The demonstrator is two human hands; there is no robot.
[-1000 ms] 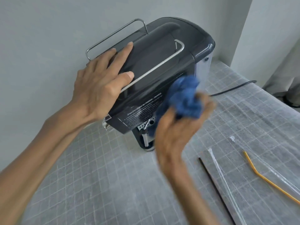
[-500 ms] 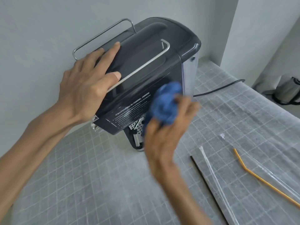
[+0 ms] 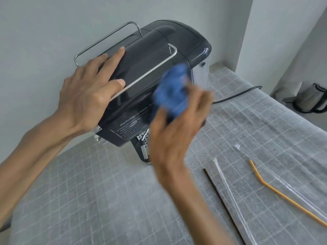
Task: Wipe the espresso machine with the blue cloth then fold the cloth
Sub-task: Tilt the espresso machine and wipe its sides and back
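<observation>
On the grid-patterned table, the left hand lies flat, fingers spread, atop the espresso machine; the right hand presses a bunched blue cloth against its front.

Espresso machine: glossy dk plastic, metal rails; blue cloth soft fabric.
</observation>
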